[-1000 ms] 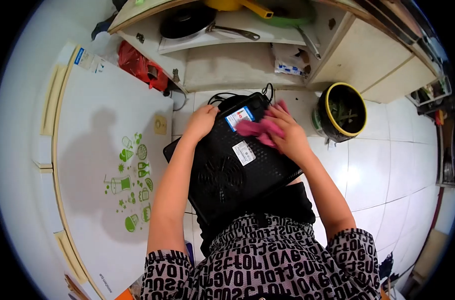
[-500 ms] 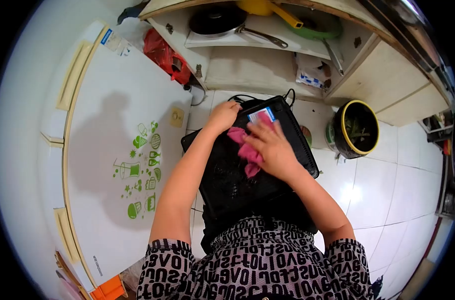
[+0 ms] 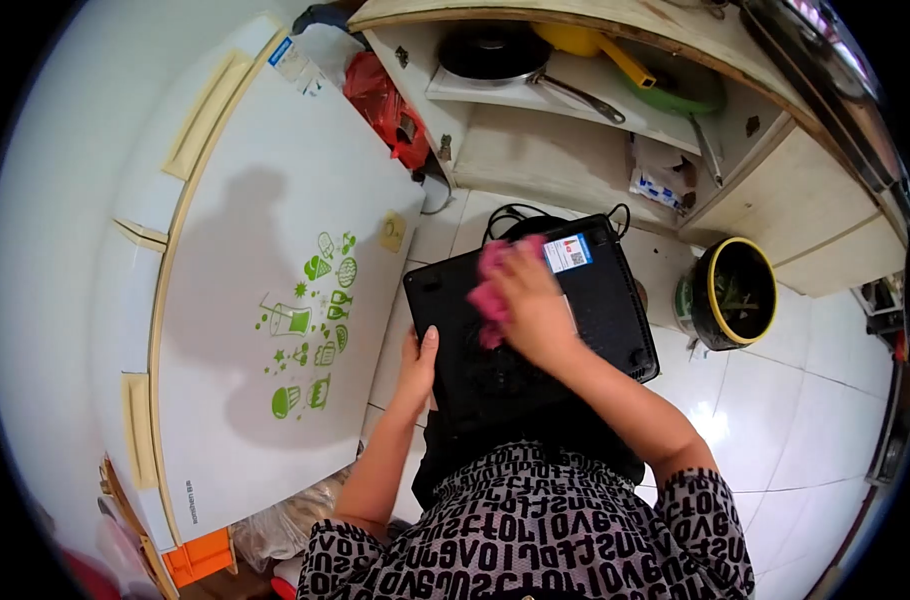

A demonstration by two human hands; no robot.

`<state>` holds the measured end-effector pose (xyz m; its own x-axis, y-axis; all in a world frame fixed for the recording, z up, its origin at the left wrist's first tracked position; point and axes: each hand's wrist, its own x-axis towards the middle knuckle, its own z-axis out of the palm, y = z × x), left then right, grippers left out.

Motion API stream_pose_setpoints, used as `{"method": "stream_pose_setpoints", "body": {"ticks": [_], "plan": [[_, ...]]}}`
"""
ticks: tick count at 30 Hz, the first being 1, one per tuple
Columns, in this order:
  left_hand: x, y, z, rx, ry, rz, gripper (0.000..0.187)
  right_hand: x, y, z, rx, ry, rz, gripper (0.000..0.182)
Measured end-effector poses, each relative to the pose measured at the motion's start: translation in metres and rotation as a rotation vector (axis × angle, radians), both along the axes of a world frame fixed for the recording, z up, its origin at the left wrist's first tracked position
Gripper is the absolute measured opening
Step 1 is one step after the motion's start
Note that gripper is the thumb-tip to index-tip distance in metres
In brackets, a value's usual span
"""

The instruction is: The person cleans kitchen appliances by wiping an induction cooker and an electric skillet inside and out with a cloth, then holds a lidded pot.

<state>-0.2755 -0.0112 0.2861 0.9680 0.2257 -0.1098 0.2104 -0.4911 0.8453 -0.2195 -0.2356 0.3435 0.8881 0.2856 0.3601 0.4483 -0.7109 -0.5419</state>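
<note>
Head view: barcode label (image 3: pixel 569 252) on cooker (image 3: pixel 585 310).

White chest freezer (image 3: pixel 245 260) with green decals at nine o'clock; frying pan (image 3: pixel 495 50) on shelf at twelve; yellow-rimmed black bucket (image 3: pixel 737 293) at three o'clock.

A white tiled floor (image 3: pixel 815 410) is being lit brightly from above. A white chest freezer (image 3: pixel 275 300) with green drawings is being seen at the left, an open wooden cabinet (image 3: pixel 575 150) holding pans ahead, and a yellow-rimmed bucket (image 3: pixel 735 292) beside it.
</note>
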Motion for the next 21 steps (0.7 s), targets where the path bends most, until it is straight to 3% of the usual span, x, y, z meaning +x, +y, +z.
{"method": "stream_pose_setpoints", "body": {"ticks": [1,2,3,4,7,10,14,16,19,21], "plan": [[-0.002,-0.005,-0.004,-0.23,0.068,0.033,0.061,0.005,0.025,0.002,0.079,0.011,0.118,0.058],[-0.002,-0.011,0.0,-0.229,0.064,0.032,0.061,0.011,0.048,-0.003,0.084,0.063,0.282,0.058],[-0.002,-0.017,0.007,-0.124,0.056,0.072,0.06,0.017,0.065,0.0,-0.023,-0.052,0.249,0.047],[-0.002,-0.02,0.01,-0.019,0.049,0.113,0.061,0.026,0.066,0.001,-0.021,-0.054,0.248,0.047],[0.003,-0.019,0.014,-0.089,0.055,0.147,0.056,0.055,0.061,0.001,-0.116,0.054,0.38,0.034],[0.006,-0.025,0.02,-0.157,0.122,0.161,0.055,0.067,0.023,-0.003,-0.062,-0.059,0.48,0.039],[0.003,-0.029,0.015,-0.168,0.16,0.165,0.057,0.062,-0.037,0.007,0.015,0.114,0.061,0.035],[0.002,-0.032,0.016,-0.148,0.181,0.167,0.058,0.044,-0.06,0.003,-0.019,-0.051,-0.261,0.033],[0.003,-0.034,0.011,-0.135,0.144,0.18,0.059,0.003,-0.045,0.0,-0.024,-0.151,-0.201,0.034],[0.004,-0.036,0.009,-0.241,0.107,0.199,0.061,-0.03,-0.019,0.011,-0.098,-0.099,0.027,0.042]]}}
